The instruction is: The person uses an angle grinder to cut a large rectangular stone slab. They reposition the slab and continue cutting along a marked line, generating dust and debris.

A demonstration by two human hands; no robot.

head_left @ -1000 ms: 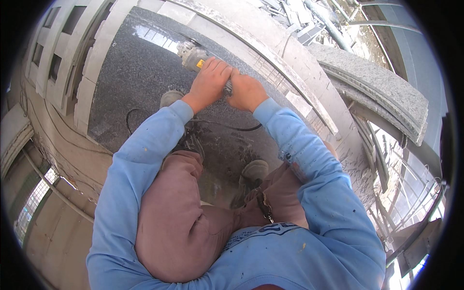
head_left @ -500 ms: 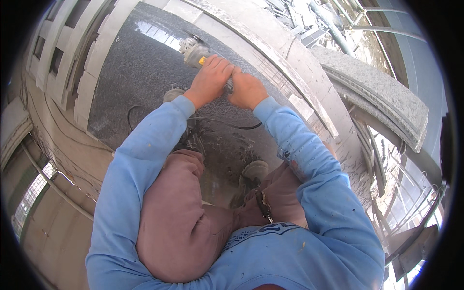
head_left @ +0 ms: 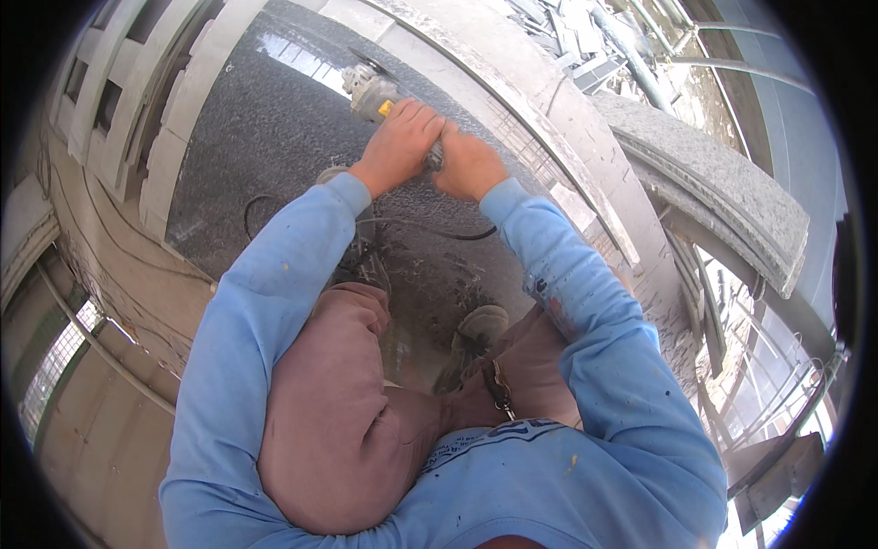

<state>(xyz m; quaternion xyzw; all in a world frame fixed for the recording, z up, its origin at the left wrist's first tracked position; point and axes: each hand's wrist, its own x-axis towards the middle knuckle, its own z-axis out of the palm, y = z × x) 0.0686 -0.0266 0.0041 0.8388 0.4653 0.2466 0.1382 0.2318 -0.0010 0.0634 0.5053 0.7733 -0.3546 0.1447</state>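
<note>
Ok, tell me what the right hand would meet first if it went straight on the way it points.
Most likely the left hand, wrapped around the grinder just ahead. The right hand sits so close that the two may already touch; this view cannot settle the depth.

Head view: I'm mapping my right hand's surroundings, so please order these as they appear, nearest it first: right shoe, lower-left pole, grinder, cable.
1. Grinder: gripped by the right hand, extending up and left.
2. Cable: just below the hand.
3. Right shoe: farther below.
4. Pole: far off, lower left.
</note>
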